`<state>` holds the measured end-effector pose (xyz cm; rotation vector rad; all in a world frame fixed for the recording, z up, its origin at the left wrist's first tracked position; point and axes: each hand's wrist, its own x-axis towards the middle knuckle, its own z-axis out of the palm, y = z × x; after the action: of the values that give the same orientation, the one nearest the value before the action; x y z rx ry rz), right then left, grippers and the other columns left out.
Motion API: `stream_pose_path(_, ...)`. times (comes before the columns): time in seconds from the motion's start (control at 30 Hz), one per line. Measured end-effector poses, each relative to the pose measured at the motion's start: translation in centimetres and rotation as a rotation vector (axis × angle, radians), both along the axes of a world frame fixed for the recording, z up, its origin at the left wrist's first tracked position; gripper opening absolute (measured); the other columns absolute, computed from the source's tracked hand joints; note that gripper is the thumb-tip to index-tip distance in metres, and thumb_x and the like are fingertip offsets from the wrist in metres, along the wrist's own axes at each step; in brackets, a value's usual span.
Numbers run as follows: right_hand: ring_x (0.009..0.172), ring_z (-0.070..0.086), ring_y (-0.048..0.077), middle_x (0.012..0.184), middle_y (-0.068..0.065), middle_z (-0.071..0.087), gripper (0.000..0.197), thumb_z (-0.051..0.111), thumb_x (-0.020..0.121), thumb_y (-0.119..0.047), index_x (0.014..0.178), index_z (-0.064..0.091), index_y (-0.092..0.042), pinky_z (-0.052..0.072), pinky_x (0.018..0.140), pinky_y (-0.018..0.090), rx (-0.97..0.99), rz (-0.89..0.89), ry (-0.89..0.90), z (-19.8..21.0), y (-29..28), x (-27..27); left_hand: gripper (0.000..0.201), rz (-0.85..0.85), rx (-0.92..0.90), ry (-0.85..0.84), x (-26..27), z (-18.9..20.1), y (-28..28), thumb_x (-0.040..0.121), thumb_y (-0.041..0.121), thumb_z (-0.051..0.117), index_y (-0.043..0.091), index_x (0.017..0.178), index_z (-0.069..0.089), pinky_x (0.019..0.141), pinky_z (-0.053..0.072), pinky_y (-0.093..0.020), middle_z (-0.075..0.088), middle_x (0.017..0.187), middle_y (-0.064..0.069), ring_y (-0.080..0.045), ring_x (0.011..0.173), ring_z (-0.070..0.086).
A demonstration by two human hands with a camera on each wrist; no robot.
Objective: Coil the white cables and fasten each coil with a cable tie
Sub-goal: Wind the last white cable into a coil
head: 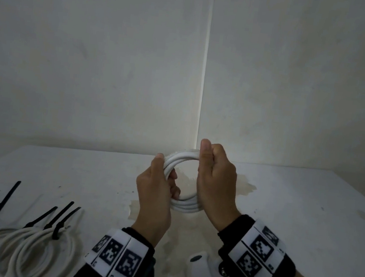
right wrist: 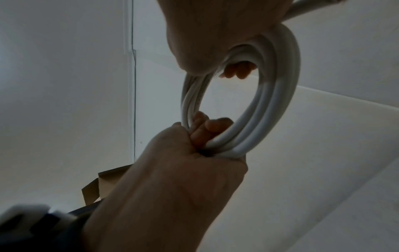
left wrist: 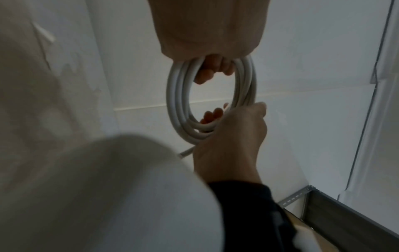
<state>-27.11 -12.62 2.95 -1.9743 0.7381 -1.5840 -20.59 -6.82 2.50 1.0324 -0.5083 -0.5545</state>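
Head view: left hand [head: 156, 195] and right hand [head: 215, 183] both gripping white cable coil [head: 186, 204], fingers curling through the ring, holding it upright above the white table [head: 306, 211]. Lying at near left, finished coils [head: 25, 250] wearing black cable ties [head: 61, 220]. Standing behind, far, a pale wall [head: 117, 61].

Coil [head: 182, 159] held above table [head: 306, 211]; tied coils [head: 25, 248] lie near left.

Five cable coils [head: 182, 161], five black ties [head: 1, 205]
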Motion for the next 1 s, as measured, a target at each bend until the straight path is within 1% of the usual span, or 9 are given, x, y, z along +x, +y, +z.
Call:
stream_pose_path(0.07, 0.042, 0.038, 0.007, 0.046, -0.012, 0.032, 0.041, 0.027, 0.094, -0.055, 0.069, 0.039, -0.024, 0.027, 0.044, 0.016, -0.091, -0.04, 0.011, -0.4, -0.7, -0.2, 0.048, -0.103, 0.061, -0.078, 0.6, -0.2, 0.2, 0.098, 0.022, 0.034, 0.008, 0.055, 0.05, 0.044, 0.04, -0.023, 0.042, 0.036, 0.002, -0.01, 0.032, 0.038)
stream_pose_path(0.17, 0.041, 0.031, 0.006, 0.045, -0.011, 0.027, 0.036, 0.021, 0.088, -0.05, 0.068, 0.036, -0.024, 0.022, 0.044, 0.019, -0.177, -0.053, 0.111, -0.4, -1.4, -0.8, 0.054, -0.286, 0.219, -0.293, 2.1, 0.7, 0.7, 0.098, 0.02, 0.026, 0.005, 0.059, 0.06, 0.06, 0.049, -0.031, 0.054, 0.042, -0.004, -0.016, 0.041, 0.054)
stream_pose_path(0.3, 0.043, 0.033, 0.002, 0.046, -0.014, 0.029, 0.037, 0.017, 0.084, -0.052, 0.074, 0.038, -0.023, 0.02, 0.047, 0.014, -0.224, -0.026, 0.275, -0.3, -1.3, -0.8, 0.058, -0.271, 0.343, -0.435, 2.0, 1.5, 0.6, 0.099, 0.037, 0.028, 0.009, 0.058, 0.057, 0.047, 0.045, -0.02, 0.048, 0.039, 0.003, -0.011, 0.038, 0.047)
stream_pose_path(0.47, 0.057, 0.05, 0.009, 0.061, -0.011, 0.051, 0.042, 0.032, 0.09, -0.054, 0.087, 0.053, -0.019, 0.038, 0.055, 0.015, -0.083, 0.289, 0.269, -0.2, -1.5, -1.2, 0.05, -0.118, 0.271, -0.263, 1.5, 0.4, 0.4, 0.098, 0.03, 0.037, 0.01, 0.054, 0.047, 0.037, 0.033, -0.019, 0.039, 0.033, 0.006, -0.007, 0.029, 0.035)
stream_pose_path(0.57, 0.072, 0.055, -0.002, 0.08, -0.01, 0.061, 0.024, 0.036, 0.097, -0.03, 0.096, 0.059, -0.021, 0.041, 0.068, 0.008, 0.111, 0.451, 0.217, -0.2, -1.5, -2.3, 0.049, -0.075, 0.222, -0.17, 2.1, 0.3, 0.5, 0.098, 0.028, 0.036, 0.011, 0.052, 0.042, 0.035, 0.029, -0.019, 0.035, 0.034, 0.006, -0.008, 0.029, 0.031)
stream_pose_path(0.67, 0.076, 0.057, -0.004, 0.086, -0.012, 0.063, 0.021, 0.041, 0.096, -0.02, 0.092, 0.06, -0.027, 0.044, 0.073, 0.013, 0.148, 0.431, 0.266, -0.2, -2.5, -3.2, 0.049, -0.06, 0.197, -0.138, 2.5, 0.4, 0.7, 0.098, 0.026, 0.037, 0.011, 0.051, 0.038, 0.037, 0.027, -0.019, 0.031, 0.033, 0.007, -0.008, 0.029, 0.027)
stream_pose_path(0.8, 0.07, 0.054, -0.005, 0.083, -0.011, 0.057, 0.015, 0.051, 0.092, -0.012, 0.097, 0.065, -0.012, 0.042, 0.067, 0.008, 0.084, 0.374, 0.349, 0.7, -3.6, -4.2, 0.047, -0.053, 0.192, -0.125, 2.5, 0.3, 0.7, 0.097, 0.025, 0.039, 0.01, 0.052, 0.039, 0.036, 0.027, -0.018, 0.031, 0.033, 0.007, -0.008, 0.029, 0.026)
stream_pose_path(0.9, 0.066, 0.051, -0.001, 0.076, -0.002, 0.055, 0.015, 0.056, 0.089, -0.011, 0.091, 0.068, -0.002, 0.037, 0.068, 0.007, -0.19, 0.207, 0.36, 1.2, -4.2, -4.2, 0.047, -0.07, 0.19, -0.129, 2.3, 0.3, 0.8, 0.097, 0.024, 0.04, 0.01, 0.052, 0.04, 0.035, 0.027, -0.018, 0.032, 0.034, 0.007, -0.008, 0.029, 0.027)
stream_pose_path(1.0, 0.067, 0.046, 0.01, 0.078, 0.008, 0.058, 0.022, 0.054, 0.086, -0.019, 0.083, 0.07, -0.003, 0.032, 0.064, 0.015, -0.341, 0.05, 0.42, 0.4, -4.8, -3.5, 0.047, -0.108, 0.18, -0.114, 1.8, 0.7, 0.8, 0.096, 0.023, 0.039, 0.01, 0.051, 0.038, 0.035, 0.026, -0.017, 0.03, 0.034, 0.007, -0.008, 0.029, 0.025)
